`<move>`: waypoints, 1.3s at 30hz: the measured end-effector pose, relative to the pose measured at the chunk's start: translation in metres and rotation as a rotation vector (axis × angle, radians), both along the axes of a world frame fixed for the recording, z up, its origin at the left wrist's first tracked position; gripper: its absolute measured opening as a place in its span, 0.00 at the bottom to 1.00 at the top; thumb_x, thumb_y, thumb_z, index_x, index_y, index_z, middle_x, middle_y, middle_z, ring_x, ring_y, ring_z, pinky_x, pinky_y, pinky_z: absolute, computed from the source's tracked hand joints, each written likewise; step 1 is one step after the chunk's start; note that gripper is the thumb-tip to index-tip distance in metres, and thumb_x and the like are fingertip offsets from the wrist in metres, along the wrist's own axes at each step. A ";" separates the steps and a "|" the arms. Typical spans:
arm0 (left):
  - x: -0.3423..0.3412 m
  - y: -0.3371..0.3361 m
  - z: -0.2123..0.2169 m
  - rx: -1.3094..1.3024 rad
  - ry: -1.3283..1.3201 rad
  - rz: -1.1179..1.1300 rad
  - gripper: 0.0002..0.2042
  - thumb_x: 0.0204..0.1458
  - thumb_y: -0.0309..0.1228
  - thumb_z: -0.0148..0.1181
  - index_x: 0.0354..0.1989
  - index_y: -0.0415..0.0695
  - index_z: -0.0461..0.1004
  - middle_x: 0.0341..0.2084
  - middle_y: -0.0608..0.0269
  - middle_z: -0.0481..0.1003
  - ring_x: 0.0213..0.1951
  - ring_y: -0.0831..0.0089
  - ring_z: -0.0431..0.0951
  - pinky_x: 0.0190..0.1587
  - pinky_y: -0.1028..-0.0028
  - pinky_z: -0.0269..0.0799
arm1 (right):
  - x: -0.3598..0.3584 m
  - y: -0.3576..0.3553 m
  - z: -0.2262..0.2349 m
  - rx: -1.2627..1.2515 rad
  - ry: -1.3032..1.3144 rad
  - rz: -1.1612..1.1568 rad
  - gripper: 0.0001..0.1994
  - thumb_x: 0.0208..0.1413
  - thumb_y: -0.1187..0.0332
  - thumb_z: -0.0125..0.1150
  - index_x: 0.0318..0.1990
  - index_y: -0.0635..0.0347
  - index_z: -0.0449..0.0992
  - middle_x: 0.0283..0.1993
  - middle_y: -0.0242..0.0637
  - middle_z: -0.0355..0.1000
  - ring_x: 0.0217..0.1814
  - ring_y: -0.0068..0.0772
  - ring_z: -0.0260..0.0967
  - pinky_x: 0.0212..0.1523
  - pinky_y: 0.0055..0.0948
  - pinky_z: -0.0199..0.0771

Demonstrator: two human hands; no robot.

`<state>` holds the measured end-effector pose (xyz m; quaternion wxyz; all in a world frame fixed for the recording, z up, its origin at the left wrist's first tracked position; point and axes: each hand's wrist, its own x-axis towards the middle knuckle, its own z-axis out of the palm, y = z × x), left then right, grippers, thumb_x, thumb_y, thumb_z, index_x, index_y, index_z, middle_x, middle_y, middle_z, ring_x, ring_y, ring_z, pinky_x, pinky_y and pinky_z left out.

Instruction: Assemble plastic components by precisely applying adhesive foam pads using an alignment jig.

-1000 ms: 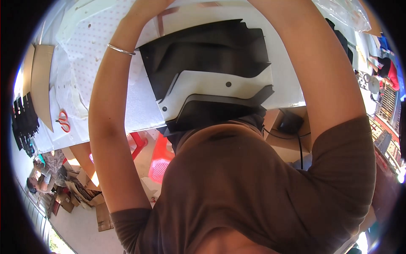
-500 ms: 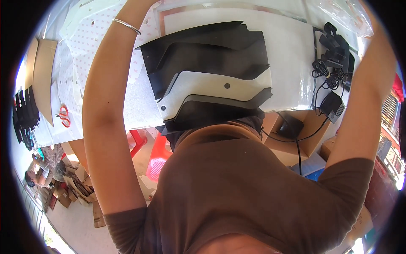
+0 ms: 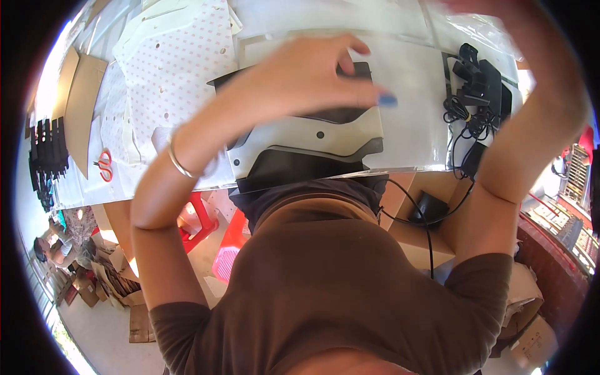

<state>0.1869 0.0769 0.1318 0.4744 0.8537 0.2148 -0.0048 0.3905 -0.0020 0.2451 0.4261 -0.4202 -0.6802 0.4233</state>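
My left hand (image 3: 322,72) is raised over the black shaped panel (image 3: 362,72) on the table. Its thumb and fingers stand apart with nothing between them, and a blue patch shows at the thumb's tip. Below the hand lies a cream strip (image 3: 294,136) with angled edges and dark round spots. Another black panel (image 3: 300,164) sits nearest my body, overlapping the table's front edge. At the upper right rim my right hand (image 3: 478,6) is smeared by motion and partly cut off, close to clear plastic film (image 3: 481,30). Its fingers cannot be made out.
White sheets with a small pink print (image 3: 181,62) cover the table's left part. Red-handled scissors (image 3: 104,165), brown cardboard (image 3: 86,106) and black strips (image 3: 49,147) lie farther left. Black adapters with cables (image 3: 478,81) lie right. A red stool (image 3: 228,247) stands below; a person (image 3: 59,250) is in the left background.
My left hand has come down from beyond the top edge to above the panels. The right hand has come partly into view at the upper right. The whole view has shifted slightly.
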 end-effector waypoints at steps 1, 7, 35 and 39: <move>0.002 -0.012 0.000 -0.041 -0.072 -0.003 0.29 0.45 0.49 0.64 0.44 0.33 0.72 0.29 0.53 0.76 0.27 0.67 0.77 0.31 0.73 0.71 | -0.015 0.019 -0.031 -0.029 0.315 0.222 0.22 0.58 0.58 0.49 0.45 0.75 0.68 0.41 0.58 0.73 0.43 0.47 0.76 0.47 0.37 0.78; -0.055 -0.029 -0.047 -0.434 -0.464 0.619 0.13 0.56 0.26 0.53 0.48 0.35 0.70 0.39 0.59 0.75 0.36 0.73 0.77 0.32 0.74 0.74 | -0.026 0.001 -0.059 -0.119 0.273 0.121 0.18 0.55 0.54 0.52 0.41 0.60 0.76 0.46 0.40 0.74 0.48 0.37 0.72 0.50 0.35 0.70; -0.053 -0.106 -0.072 0.169 -0.053 0.477 0.09 0.53 0.31 0.58 0.37 0.39 0.76 0.25 0.57 0.77 0.25 0.60 0.75 0.29 0.71 0.70 | -0.061 -0.116 -0.226 -0.263 -0.132 -0.773 0.06 0.45 0.73 0.66 0.26 0.61 0.73 0.30 0.30 0.68 0.39 0.30 0.62 0.41 0.27 0.62; -0.052 -0.110 -0.065 0.278 0.056 0.487 0.08 0.52 0.31 0.58 0.35 0.41 0.78 0.20 0.62 0.76 0.19 0.63 0.75 0.25 0.71 0.70 | -0.066 -0.113 -0.226 -0.233 -0.164 -0.778 0.06 0.44 0.74 0.66 0.25 0.61 0.73 0.30 0.31 0.67 0.38 0.31 0.61 0.41 0.28 0.62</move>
